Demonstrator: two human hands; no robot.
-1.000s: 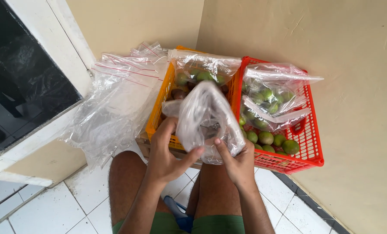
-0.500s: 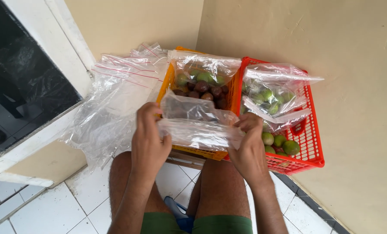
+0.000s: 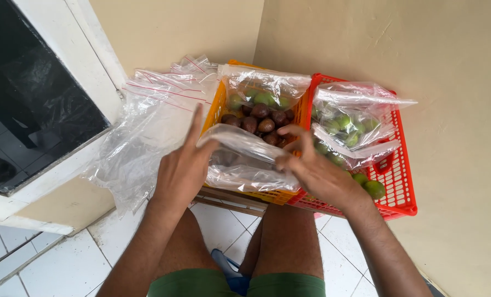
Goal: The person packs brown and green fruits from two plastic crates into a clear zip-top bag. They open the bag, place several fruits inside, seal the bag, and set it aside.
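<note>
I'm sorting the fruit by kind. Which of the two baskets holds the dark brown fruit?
The orange basket, the one on the left behind the clear bag in the hands. It holds dark brown fruit; the red basket beside it shows only green fruit.

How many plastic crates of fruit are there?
2: an orange crate behind the clear bag the hands hold, and a red crate to its right against the wall. None seem hidden.

wall (image 3: 449,66) close behind red basket (image 3: 402,181), orange basket (image 3: 215,107) touching it, plastic bags (image 3: 146,126) crowding left
</note>
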